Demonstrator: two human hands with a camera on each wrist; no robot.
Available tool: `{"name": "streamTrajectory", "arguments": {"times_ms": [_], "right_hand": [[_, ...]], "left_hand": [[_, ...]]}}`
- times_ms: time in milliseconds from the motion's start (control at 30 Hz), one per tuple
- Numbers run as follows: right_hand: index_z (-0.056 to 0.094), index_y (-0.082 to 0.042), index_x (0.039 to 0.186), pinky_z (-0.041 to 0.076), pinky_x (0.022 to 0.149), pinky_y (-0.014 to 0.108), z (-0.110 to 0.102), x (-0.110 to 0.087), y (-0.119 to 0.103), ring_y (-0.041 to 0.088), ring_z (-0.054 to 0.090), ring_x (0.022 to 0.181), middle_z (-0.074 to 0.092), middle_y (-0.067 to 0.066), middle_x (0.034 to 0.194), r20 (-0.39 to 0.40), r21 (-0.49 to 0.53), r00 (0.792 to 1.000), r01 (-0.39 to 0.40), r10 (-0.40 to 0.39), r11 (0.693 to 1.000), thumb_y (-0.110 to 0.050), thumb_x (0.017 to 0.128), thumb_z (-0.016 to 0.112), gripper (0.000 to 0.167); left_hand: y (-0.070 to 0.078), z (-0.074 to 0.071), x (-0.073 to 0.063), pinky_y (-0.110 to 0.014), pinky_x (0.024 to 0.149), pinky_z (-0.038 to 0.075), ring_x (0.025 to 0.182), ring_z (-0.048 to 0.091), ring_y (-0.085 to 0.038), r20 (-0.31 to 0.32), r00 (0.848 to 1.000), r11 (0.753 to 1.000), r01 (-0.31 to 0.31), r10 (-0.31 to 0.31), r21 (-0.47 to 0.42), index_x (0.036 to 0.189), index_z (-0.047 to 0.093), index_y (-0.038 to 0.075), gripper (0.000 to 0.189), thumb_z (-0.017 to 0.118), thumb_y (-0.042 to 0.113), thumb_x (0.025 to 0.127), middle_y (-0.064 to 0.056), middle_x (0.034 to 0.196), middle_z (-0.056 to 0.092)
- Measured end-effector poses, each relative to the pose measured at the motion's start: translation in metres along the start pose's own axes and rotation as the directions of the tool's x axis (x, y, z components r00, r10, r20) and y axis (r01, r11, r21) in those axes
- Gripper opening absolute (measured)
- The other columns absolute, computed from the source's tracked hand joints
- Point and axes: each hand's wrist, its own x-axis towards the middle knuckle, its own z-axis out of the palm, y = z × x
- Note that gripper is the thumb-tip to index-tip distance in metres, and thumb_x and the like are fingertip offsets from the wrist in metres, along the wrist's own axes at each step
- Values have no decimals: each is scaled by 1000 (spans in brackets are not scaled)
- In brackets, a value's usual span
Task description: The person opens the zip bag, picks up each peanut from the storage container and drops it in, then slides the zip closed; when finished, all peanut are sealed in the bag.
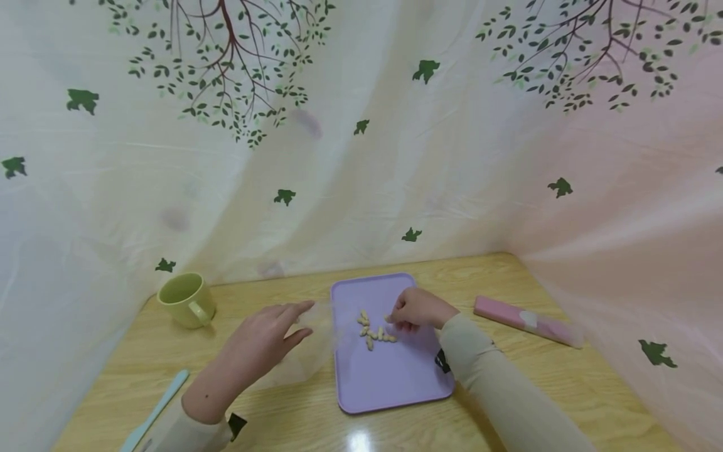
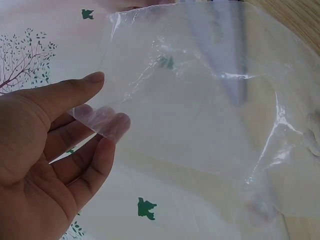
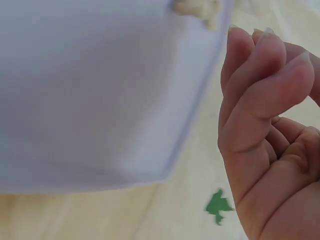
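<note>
A lilac tray (image 1: pixel 395 376) lies on the wooden table with a small heap of pale peanuts (image 1: pixel 373 333) near its middle. My right hand (image 1: pixel 391 320) hovers over the tray's right side, fingers curled, their tips closing on a peanut at the heap's edge. In the right wrist view the curled fingers (image 3: pixel 260 50) sit beside the tray (image 3: pixel 100 100), with the peanuts (image 3: pixel 197 7) at the top edge. My left hand (image 1: pixel 305 320) is just left of the tray, pinching a clear plastic bag (image 1: pixel 316 342). The bag (image 2: pixel 200 125) hangs open from thumb and fingertips (image 2: pixel 117 125).
A green mug (image 1: pixel 186 300) stands at the back left of the table. A long pink box (image 1: pixel 525 321) lies to the right of the tray. A light blue utensil (image 1: pixel 155 408) rests at the front left edge. A printed curtain (image 1: pixel 361 157) closes in three sides.
</note>
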Motion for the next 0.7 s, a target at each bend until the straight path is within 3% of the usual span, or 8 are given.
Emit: {"name": "streamTrajectory", "arguments": {"times_ms": [267,400,500,700], "right_hand": [[78,-6,94,63,69,31,-8,-3,-34,20,73,74,79,11,90,-1,102,996,89,-89,991,-29,100,75,24],[78,-11,95,65,73,36,-6,-7,-55,25,75,80,79,7,91,5,128,994,109,-111,986,-34,100,77,23],[77,-13,95,65,73,36,-2,-10,-70,21,74,77,79,3,89,19,129,990,133,-137,983,-35,99,77,23],[77,-11,91,63,68,31,5,-8,-85,20,73,71,80,13,91,39,149,984,166,-174,975,-29,99,78,20]], "left_hand": [[-2,-2,1,-38,72,66,85,78,-23,-30,999,1000,-19,19,-5,133,70,5,52,90,19,86,-9,107,83],[-2,-3,2,-37,72,66,85,79,-23,-25,1000,1000,-13,13,-1,133,70,6,53,91,20,86,-8,108,83],[-2,-3,3,-38,73,66,86,79,-23,-12,1000,1000,-6,6,3,134,70,7,53,90,20,86,-8,109,83],[-3,-2,4,-37,71,65,84,78,-21,-25,999,1000,-24,24,7,133,70,7,54,91,19,85,-7,106,83]]}}
